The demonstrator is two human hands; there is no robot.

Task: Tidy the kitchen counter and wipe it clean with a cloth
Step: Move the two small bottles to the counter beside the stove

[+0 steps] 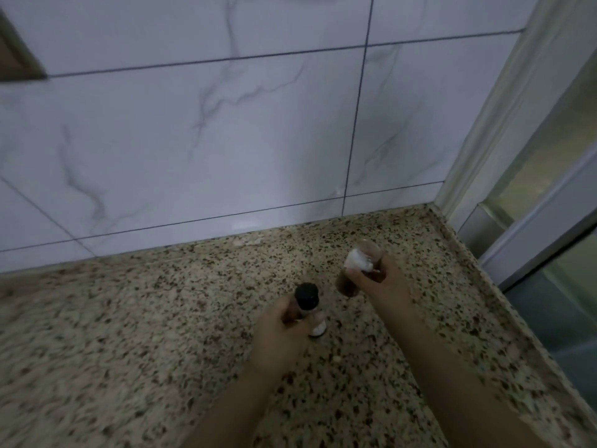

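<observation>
My left hand [284,331] grips a small bottle with a black cap [307,297] and a white lower part, held just above the speckled granite counter [129,334]. To its right, my right hand [384,279] holds a second small container [358,263], with a white label and a clear top and dark contents at its lower end, tilted over the counter. Both hands are near the counter's back right corner. No cloth is in view.
A white marble-patterned tiled wall [226,140] rises behind the counter. A metal window or door frame [504,150] runs along the right edge, beside the counter's raised lip [478,270]. A few small crumbs lie on the granite.
</observation>
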